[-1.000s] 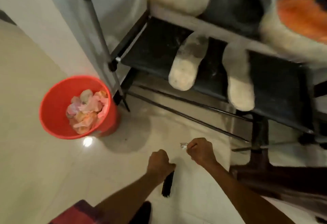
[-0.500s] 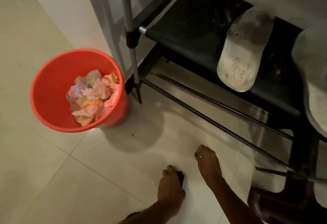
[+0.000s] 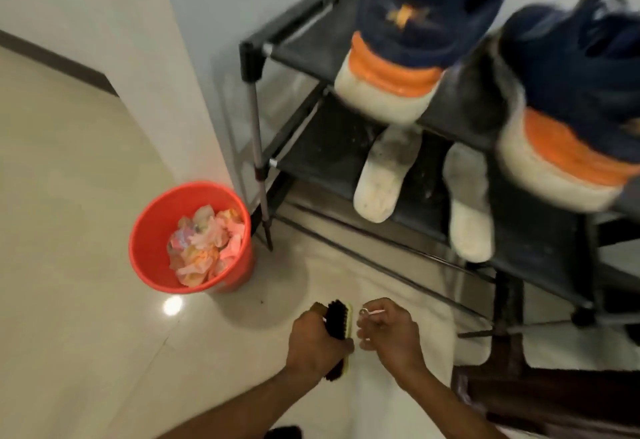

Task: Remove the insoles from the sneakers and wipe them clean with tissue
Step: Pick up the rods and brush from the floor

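Observation:
Two navy sneakers with orange and white heels, the left sneaker and the right sneaker, stand on the top shelf of a black shoe rack. Two dirty white insoles lie on the lower shelf, the left insole and the right insole, their ends hanging over the front edge. Low in the view, my left hand grips a black-bristled brush. Beside it my right hand pinches a small thin metallic thing; what it is I cannot tell.
A red bucket of crumpled pink and orange tissues stands on the tiled floor left of the rack. A white wall corner rises behind it. A dark wooden furniture edge sits at lower right.
The view has swung up, so the sneakers on the top shelf show again. My left hand has turned the brush up so its bristles show. My right hand stays beside it.

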